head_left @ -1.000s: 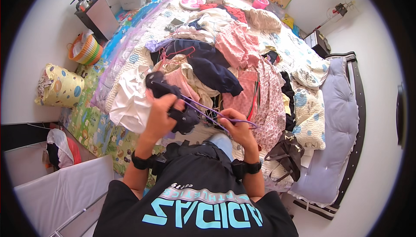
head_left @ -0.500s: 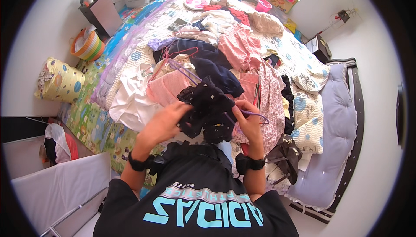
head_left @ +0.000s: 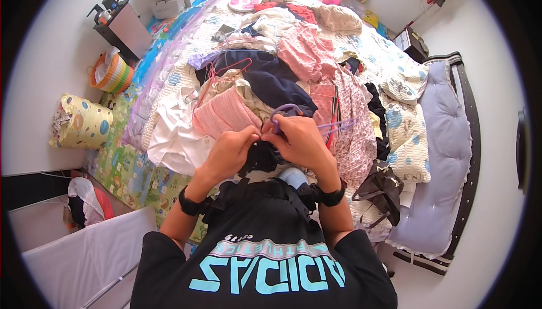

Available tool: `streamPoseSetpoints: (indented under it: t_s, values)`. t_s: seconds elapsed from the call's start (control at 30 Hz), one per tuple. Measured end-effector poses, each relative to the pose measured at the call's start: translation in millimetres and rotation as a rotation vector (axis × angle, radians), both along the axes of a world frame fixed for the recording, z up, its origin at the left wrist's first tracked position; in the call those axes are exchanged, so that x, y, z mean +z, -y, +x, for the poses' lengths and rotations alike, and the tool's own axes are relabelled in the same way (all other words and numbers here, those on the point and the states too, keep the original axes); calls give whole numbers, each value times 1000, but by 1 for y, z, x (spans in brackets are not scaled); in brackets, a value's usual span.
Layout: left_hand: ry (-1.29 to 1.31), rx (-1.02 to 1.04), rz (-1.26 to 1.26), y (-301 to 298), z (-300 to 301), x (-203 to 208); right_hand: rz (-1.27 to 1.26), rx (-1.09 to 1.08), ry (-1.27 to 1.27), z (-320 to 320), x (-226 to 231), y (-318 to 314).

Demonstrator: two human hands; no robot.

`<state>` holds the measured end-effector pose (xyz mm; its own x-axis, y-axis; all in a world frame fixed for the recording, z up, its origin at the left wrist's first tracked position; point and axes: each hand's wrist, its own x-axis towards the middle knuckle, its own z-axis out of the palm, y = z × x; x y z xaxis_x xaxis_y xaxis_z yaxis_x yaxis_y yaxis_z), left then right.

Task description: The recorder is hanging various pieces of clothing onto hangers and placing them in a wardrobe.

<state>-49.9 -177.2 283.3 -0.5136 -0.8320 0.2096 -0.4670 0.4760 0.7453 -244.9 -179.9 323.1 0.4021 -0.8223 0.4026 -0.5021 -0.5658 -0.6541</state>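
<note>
Close in front of my body, a black garment (head_left: 259,159) with small light marks hangs below my hands. My left hand (head_left: 232,150) pinches its upper edge between thumb and fingers. Right beside it, my right hand (head_left: 300,142) is closed round a purple clothes hanger (head_left: 337,125), its fingertips meeting the garment's edge. The hanger's hook curls up above my right knuckles and its body sticks out to the right. Much of the garment is hidden behind my hands. Just beyond lie a pink knit garment (head_left: 223,111) and a navy garment (head_left: 271,77).
Clothes cover the bed (head_left: 175,75): a white shirt (head_left: 172,134) at left, a pink floral garment (head_left: 354,134) at right. A dark brown bag (head_left: 381,187) lies near right, by a grey-blue headboard cushion (head_left: 435,156). Baskets (head_left: 116,75) stand on the left floor.
My hands have come together at the black garment's edge, which has dropped lower. The purple hanger has swung out of the garment to the right, now in my right hand.
</note>
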Motion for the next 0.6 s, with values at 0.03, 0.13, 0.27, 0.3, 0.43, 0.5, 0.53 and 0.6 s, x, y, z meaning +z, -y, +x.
streamPoseSetpoints:
  t_s: [0.03, 0.13, 0.27, 0.3, 0.43, 0.5, 0.53, 0.6]
  values:
    - [-139, 36, 70, -2, 2, -4, 47, 7, -27, 2, -1, 2]
    - [-258, 87, 202, -6, 16, -7, -248, -88, -88, 5, -8, 7]
    - [-302, 253, 207, -3, 46, 3, -352, -289, 63, -10, -23, 4]
    - [-258, 294, 167, -2, 56, 9, -312, -225, 81, -14, -29, 3]
    - [-52, 319, -63, -9, 98, 33, 112, 51, -82, 5, -62, 4]
    - [7, 331, -112, -17, 118, 46, 131, 156, -93, 29, -77, 8]
    - [15, 349, -116, -21, 127, 51, 142, 202, -106, 42, -81, 10]
    - [56, 318, -278, -31, 143, 60, 122, 286, -139, 71, -86, 17]
